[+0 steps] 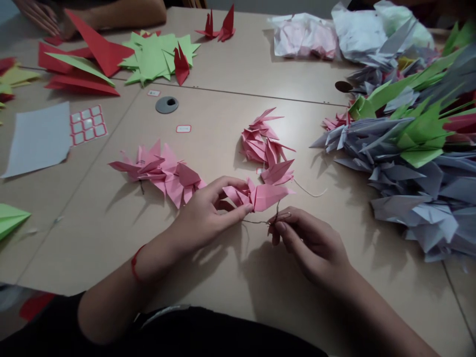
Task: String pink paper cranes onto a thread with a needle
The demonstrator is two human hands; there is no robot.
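Observation:
My left hand [213,210] is closed on a folded pink paper crane [267,196], thumb in front and fingers behind. My right hand [307,238] pinches a thin bent wire [278,216] just below the crane's right end. Part of the wire runs left beneath the crane toward my left thumb. A cluster of pink paper cranes [163,171] lies beyond my left hand. Another curved string of pink cranes [266,141] rests past the held crane, and a pale cord [310,192] trails to its right.
Grey and green folded cranes [405,144] pile up on the right. Plastic bags [305,37] lie at the back. Green cranes [152,59] and large red folded paper [85,59] sit back left, near another person's arm [126,14]. White paper [39,139] and a label sheet [88,125] lie left.

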